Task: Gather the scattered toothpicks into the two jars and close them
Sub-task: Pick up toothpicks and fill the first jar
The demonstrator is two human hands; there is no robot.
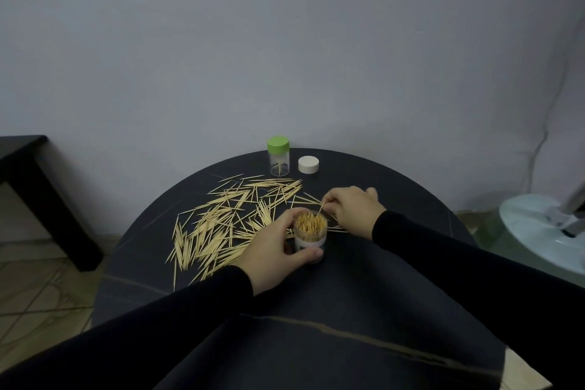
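Observation:
An open clear jar packed with upright toothpicks stands mid-table, and my left hand grips it from the left, thumb across its front. My right hand is just right of the jar and pinches a toothpick near the jar's rim. Several scattered toothpicks lie spread over the table left of and behind the jar. A second clear jar with a green lid on it stands at the table's far edge, holding only a few toothpicks. A loose white lid lies to its right.
The round dark table stands against a pale wall. A black side table is on the left. A white fan base sits on the floor at the right, with a cable running up the wall.

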